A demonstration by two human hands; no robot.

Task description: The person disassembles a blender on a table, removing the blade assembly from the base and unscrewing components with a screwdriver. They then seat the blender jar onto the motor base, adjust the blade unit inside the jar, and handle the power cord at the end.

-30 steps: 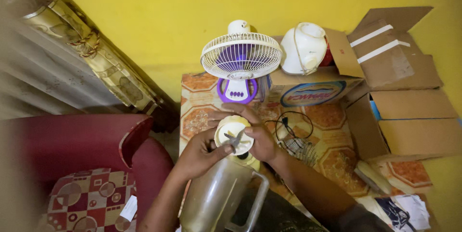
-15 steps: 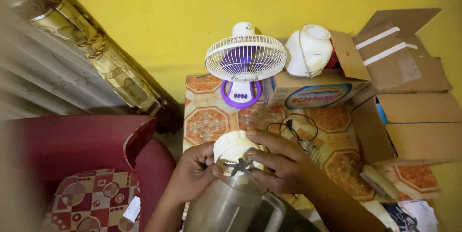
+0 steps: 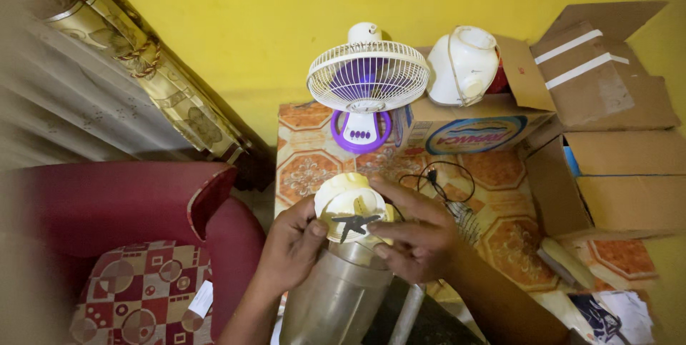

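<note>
Head view. The blade base (image 3: 351,210) is a cream, round plastic part with a scalloped rim. A dark cross-shaped blade (image 3: 355,224) sits at the centre of its exposed face. The base sits at the mouth of a translucent grey jar (image 3: 336,295), low in the middle of the frame, above a patterned floor (image 3: 307,173). The jar runs down toward the bottom edge, with its handle (image 3: 407,313) on the right side.

The left hand (image 3: 289,250) wraps the joint of base and jar from the left. Its thumb lies on the lower left rim of the base, and its fingers are closed around the part. The right hand (image 3: 414,234) meets the base from the right. Its fingers are curled, with fingertips touching the right rim and the jar top. Both hands are clamped on the base.

Clearances: a red armchair (image 3: 114,209) with a patterned cushion (image 3: 143,295) stands just beside the left forearm. A small fan (image 3: 367,80) stands well beyond the base, against the yellow wall. Beside the fan, a printed box (image 3: 464,130) carries a white appliance body (image 3: 464,65). Open cardboard boxes (image 3: 622,173) fill the right side. A black cord (image 3: 443,177) lies on the floor just beyond the right hand. Bare floor shows between the base and the fan.
</note>
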